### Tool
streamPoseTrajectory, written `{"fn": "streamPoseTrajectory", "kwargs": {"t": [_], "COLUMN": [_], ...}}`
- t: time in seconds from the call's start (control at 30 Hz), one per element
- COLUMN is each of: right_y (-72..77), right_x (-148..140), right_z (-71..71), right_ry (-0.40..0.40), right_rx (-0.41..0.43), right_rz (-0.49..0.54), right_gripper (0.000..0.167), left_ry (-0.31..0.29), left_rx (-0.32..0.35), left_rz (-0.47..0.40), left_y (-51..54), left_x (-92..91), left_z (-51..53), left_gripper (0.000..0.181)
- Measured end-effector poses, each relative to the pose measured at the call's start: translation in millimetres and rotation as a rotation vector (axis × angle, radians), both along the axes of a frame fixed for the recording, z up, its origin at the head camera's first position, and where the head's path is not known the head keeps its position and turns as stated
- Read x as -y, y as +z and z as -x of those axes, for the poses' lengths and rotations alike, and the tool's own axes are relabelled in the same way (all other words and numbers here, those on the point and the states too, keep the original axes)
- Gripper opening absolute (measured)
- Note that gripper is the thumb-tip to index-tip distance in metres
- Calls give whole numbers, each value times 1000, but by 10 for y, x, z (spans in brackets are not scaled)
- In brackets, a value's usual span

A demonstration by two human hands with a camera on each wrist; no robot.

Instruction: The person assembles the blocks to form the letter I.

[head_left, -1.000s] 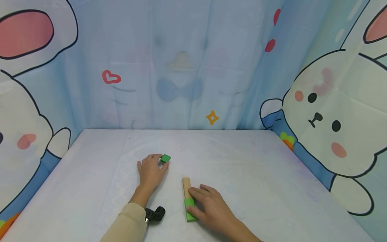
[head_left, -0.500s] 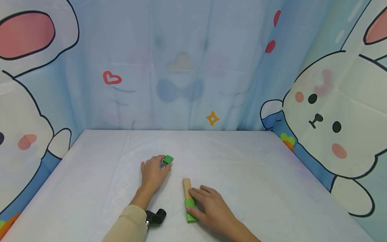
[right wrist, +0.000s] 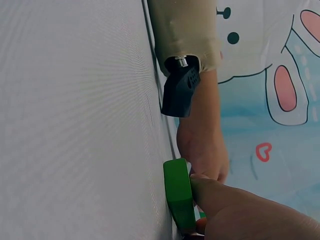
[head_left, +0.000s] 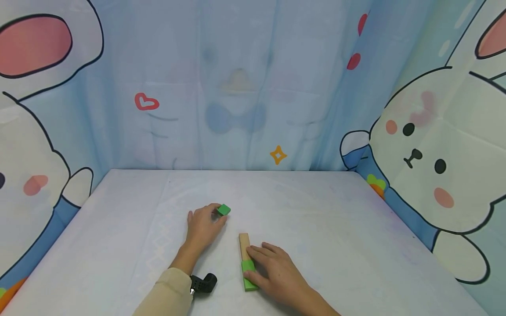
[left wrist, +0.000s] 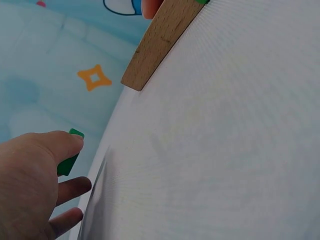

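My left hand (head_left: 203, 226) pinches a small green block (head_left: 223, 210) between thumb and fingers, over the left-middle of the table. In the left wrist view the thumb lies across this green block (left wrist: 68, 165). Nearer the front, my right hand (head_left: 278, 267) holds a long, narrow wooden block (head_left: 244, 245) with plain wood at its far end and a green part (head_left: 247, 265) at its near end. The left wrist view shows the plain wooden end (left wrist: 160, 47) close up. Against the green part (right wrist: 178, 187), the right thumb rests in the right wrist view.
A white cloth covers the table (head_left: 336, 228). Behind it hangs a light blue curtain (head_left: 178, 131) printed with cartoon rabbits. A black camera mount (head_left: 203, 283) sits on the left wrist, by a beige sleeve (head_left: 168, 292).
The left hand has moved slightly right and nearer with the small green block. The right hand and the long wooden block stay in place.
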State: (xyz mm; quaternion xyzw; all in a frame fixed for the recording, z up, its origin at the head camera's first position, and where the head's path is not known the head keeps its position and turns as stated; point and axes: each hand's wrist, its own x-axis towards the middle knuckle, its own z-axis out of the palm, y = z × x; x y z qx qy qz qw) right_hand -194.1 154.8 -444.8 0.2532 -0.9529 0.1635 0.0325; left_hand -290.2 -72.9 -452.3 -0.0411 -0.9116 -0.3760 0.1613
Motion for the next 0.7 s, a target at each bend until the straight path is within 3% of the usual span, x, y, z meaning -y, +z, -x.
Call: {"fn": "streamPoseTrajectory", "kwargs": {"t": [0.43, 0.7], "right_y": [8, 18], "right_x": [17, -12], "right_z": [-12, -21], "right_ry": [3, 7], "right_rx": [25, 1], "right_rz": [7, 15], "right_gripper": [64, 62], "left_ry": [-66, -115], "left_rx": [40, 77], "left_rz": [12, 58], "left_y": [-14, 33], "left_x": [-51, -104], "left_z": [35, 40], "left_gripper": [39, 40]}}
